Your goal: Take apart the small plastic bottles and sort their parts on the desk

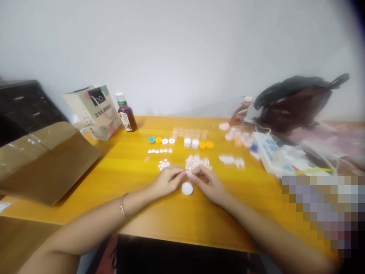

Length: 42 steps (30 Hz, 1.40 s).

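– Nearest the camera, two bare forearms (97, 224). And the hands?
– Left hand (168, 180) and right hand (210, 184) meet, fingertips pinching one small white piece (188, 173); it's too blurred to tell its long axis.
– Where's the white round lid (187, 188)?
– Just on the body side of the fingertips, between the hands, about equally near both. Round, so no long axis.
– Counts?
– One lid there. Beyond the left hand: one teal cap (152, 140), one yellow cap (158, 140), two white caps (171, 140), seemingly six small white discs (161, 151). Straight beyond the right: two orange caps (210, 145). The pile of white pieces (194, 161) beyond the fingertips is too blurred to count.
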Each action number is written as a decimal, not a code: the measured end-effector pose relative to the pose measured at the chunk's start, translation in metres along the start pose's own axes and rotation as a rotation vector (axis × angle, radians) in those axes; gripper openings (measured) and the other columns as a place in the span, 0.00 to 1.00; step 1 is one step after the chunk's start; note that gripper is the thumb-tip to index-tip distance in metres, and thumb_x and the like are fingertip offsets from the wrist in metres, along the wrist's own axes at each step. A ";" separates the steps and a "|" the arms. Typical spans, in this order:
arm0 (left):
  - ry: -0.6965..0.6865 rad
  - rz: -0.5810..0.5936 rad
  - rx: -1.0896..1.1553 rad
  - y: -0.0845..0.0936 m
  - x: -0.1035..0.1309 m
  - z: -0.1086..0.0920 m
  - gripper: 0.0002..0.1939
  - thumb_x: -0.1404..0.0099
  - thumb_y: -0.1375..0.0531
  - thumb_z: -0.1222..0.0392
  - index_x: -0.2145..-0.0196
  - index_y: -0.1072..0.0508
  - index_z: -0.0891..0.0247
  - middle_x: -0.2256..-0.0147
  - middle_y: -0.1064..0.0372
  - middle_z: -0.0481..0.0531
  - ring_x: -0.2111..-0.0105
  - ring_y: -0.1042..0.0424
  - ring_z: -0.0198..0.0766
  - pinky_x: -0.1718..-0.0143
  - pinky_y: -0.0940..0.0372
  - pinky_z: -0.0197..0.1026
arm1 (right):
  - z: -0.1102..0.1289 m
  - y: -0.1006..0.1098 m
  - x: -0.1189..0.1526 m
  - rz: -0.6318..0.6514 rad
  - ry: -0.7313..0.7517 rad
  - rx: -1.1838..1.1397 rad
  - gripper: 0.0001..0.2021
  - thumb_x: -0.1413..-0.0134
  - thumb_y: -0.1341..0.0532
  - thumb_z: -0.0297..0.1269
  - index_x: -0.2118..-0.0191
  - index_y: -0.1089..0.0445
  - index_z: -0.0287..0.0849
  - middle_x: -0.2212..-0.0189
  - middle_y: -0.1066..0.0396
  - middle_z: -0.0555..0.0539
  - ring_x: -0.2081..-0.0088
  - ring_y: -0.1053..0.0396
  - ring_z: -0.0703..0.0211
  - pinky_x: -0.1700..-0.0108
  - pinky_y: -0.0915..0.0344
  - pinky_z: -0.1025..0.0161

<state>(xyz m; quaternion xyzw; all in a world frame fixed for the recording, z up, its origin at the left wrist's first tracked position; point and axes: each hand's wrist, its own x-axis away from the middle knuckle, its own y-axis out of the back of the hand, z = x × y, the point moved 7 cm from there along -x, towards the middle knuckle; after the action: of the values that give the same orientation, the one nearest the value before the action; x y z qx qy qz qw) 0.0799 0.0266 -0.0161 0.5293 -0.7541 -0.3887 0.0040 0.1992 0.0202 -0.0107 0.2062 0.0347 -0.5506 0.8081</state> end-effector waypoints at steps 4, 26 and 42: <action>0.056 0.013 0.012 -0.004 -0.001 0.006 0.16 0.37 0.49 0.57 0.74 0.28 0.67 0.79 0.37 0.49 0.78 0.39 0.31 0.76 0.44 0.33 | -0.007 -0.003 -0.001 0.013 -0.083 -0.148 0.10 0.49 0.43 0.43 0.73 0.40 0.43 0.78 0.34 0.52 0.74 0.35 0.64 0.68 0.36 0.64; 0.210 0.024 0.349 -0.009 -0.002 0.018 0.16 0.40 0.45 0.52 0.75 0.29 0.69 0.78 0.33 0.51 0.77 0.35 0.32 0.73 0.39 0.33 | -0.023 -0.002 -0.007 -0.045 -0.224 -0.175 0.13 0.51 0.43 0.47 0.75 0.40 0.43 0.82 0.35 0.54 0.79 0.37 0.67 0.73 0.39 0.67; 0.306 -0.074 0.443 -0.003 -0.002 0.029 0.16 0.41 0.45 0.51 0.75 0.31 0.68 0.78 0.34 0.50 0.78 0.37 0.30 0.73 0.40 0.33 | -0.037 0.067 -0.023 -0.369 -0.048 0.465 0.11 0.51 0.43 0.43 0.75 0.33 0.42 0.77 0.33 0.49 0.74 0.38 0.60 0.70 0.41 0.63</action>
<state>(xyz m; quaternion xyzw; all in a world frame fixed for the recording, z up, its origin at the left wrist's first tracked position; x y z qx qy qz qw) 0.0717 0.0445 -0.0373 0.5970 -0.7916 -0.1294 -0.0120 0.2568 0.0747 -0.0181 0.3631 -0.0748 -0.6860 0.6261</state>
